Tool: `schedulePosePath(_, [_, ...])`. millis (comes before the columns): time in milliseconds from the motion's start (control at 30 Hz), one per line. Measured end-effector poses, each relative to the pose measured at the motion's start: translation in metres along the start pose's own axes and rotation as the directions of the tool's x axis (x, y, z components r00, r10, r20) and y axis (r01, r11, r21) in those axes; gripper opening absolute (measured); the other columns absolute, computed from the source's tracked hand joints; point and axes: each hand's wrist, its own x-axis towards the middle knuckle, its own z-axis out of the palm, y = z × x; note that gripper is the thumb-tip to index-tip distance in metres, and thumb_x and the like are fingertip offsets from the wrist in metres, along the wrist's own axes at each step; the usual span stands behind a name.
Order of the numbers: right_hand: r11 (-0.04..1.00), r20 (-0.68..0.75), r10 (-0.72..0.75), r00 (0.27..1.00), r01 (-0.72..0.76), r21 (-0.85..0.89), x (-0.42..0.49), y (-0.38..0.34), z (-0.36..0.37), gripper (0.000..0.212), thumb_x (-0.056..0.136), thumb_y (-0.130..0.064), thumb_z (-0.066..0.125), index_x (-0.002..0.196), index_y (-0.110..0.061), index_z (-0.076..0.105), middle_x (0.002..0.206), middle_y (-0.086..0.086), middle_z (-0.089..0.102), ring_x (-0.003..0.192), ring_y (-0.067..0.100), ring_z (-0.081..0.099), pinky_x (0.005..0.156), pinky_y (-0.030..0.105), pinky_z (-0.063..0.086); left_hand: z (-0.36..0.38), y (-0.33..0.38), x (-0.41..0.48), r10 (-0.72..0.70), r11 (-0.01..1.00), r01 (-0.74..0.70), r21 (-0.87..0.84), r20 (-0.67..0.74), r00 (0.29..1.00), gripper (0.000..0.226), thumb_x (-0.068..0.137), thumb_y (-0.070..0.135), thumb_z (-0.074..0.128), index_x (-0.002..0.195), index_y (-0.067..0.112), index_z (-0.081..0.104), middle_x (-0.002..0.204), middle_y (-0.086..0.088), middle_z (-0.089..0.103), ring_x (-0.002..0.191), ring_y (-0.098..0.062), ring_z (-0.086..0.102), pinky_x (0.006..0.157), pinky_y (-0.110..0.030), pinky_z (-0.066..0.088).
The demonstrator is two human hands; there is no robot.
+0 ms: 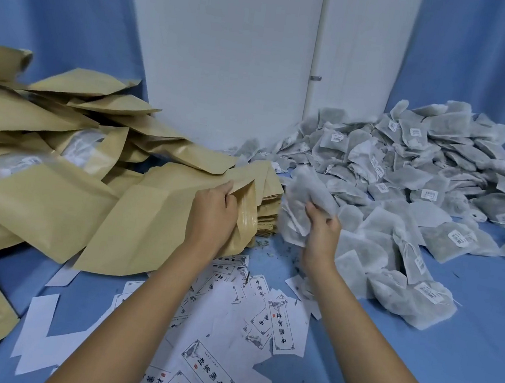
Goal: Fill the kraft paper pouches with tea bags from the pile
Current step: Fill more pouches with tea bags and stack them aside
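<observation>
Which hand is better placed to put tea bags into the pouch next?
The right hand: it already grips a bunch of tea bags just beside the pouch. The left hand is busy holding the pouch's mouth open.

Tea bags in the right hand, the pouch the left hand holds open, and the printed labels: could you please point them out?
tea bags [303,198], head view, bunch above the right hand's fingers.
pouch [150,226], head view, its flat kraft face.
labels [207,378], head view, a printed strip near the bottom.
</observation>
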Motion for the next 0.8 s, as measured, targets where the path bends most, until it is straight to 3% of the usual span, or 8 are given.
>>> schedulePosePath(167, [0.937,0.439,0.306,0.844,-0.186,-0.296,-0.024,-0.01,0.049,0.018,0.087,-0.003,0.053,0.079,-0.012,0.065,0.066,0.0,0.067,0.062,0.016,0.064,0.052,0.022,0.048,-0.001,0.007,-0.003,0.024,0.995,-0.032,-0.093,-0.079,0.997,0.029,0.088,0.0,0.045,0.1,0.003,0.071,0.073,-0.014,0.068,0.054,-0.009,0.046,0.057,-0.023,0.034])
schedulePosePath(300, [0.872,0.502,0.298,0.812,-0.017,-0.489,-0.026,-0.008,0.086,0.032,0.094,0.003,0.041,0.073,-0.021,0.044,0.068,-0.001,0.046,0.073,0.011,0.048,0.066,0.014,0.038,-0.003,0.02,-0.019,0.119,0.967,-0.148,-0.21,-0.144,0.982,0.036,0.086,-0.004,0.047,0.116,0.002,0.065,0.107,-0.01,0.07,0.089,-0.01,0.064,0.08,-0.004,0.04])
schedulePosePath(467, [0.87,0.626,0.434,0.647,-0.122,-0.477,-0.028,-0.001,0.091,0.033,0.1,-0.001,0.033,0.077,-0.021,0.045,0.077,-0.006,0.047,0.071,0.0,0.049,0.069,0.01,0.042,-0.011,0.016,-0.014,0.113,0.973,-0.129,-0.19,-0.096,0.989,0.036,0.086,-0.004,0.048,0.117,0.004,0.066,0.1,-0.013,0.072,0.073,0.01,0.055,0.072,0.003,0.035])
schedulePosePath(567, [0.955,0.416,0.229,0.88,-0.286,0.081,-0.009,-0.002,0.078,0.021,0.096,-0.001,0.041,0.088,-0.004,0.061,0.085,0.013,0.064,0.078,0.017,0.064,0.074,0.027,0.054,-0.023,0.004,0.001,0.041,0.989,-0.057,-0.138,-0.116,0.992,0.039,0.089,0.0,0.045,0.124,0.007,0.062,0.077,-0.01,0.072,0.061,-0.009,0.056,0.069,-0.017,0.046])
schedulePosePath(633, [0.997,0.134,0.005,0.991,0.006,-0.078,0.013,0.005,0.052,0.023,0.095,-0.005,0.044,0.086,-0.007,0.065,0.077,0.008,0.068,0.064,0.011,0.063,0.06,0.026,0.052,-0.024,0.002,0.008,0.024,0.992,-0.035,-0.118,-0.088,0.996,0.041,0.091,0.002,0.043,0.128,0.008,0.059,0.062,-0.003,0.065,0.053,-0.011,0.054,0.064,-0.023,0.049])
schedulePosePath(667, [0.939,0.058,-0.139,0.989,0.15,-0.31,0.025,0.011,0.036,0.02,0.093,-0.007,0.047,0.087,-0.011,0.066,0.079,0.004,0.069,0.064,0.006,0.062,0.06,0.026,0.048,-0.022,0.003,0.01,0.021,0.995,-0.031,-0.098,-0.099,0.995,0.04,0.091,0.002,0.043,0.128,0.007,0.058,0.056,0.002,0.06,0.049,-0.007,0.049,0.058,-0.019,0.046])
schedulePosePath(733, [0.551,0.168,-0.246,0.955,0.281,-0.786,0.048,0.026,0.008,0.021,0.088,-0.012,0.055,0.106,-0.016,0.064,0.111,0.005,0.064,0.099,0.009,0.06,0.08,0.028,0.044,-0.02,0.003,0.011,0.006,0.997,-0.016,-0.079,-0.119,0.993,0.038,0.091,0.001,0.044,0.125,0.007,0.059,0.051,0.006,0.053,0.044,-0.004,0.043,0.05,-0.013,0.037])
schedulePosePath(800, [0.057,0.35,-0.008,0.937,0.35,-0.935,0.067,0.047,-0.015,0.042,0.087,-0.018,0.059,0.128,-0.016,0.053,0.136,0.011,0.048,0.125,0.026,0.045,0.099,0.035,0.035,-0.018,0.004,0.01,-0.001,0.998,-0.007,-0.064,-0.113,0.994,0.037,0.091,0.003,0.046,0.124,0.01,0.061,0.053,0.004,0.055,0.046,-0.006,0.044,0.052,-0.017,0.037])
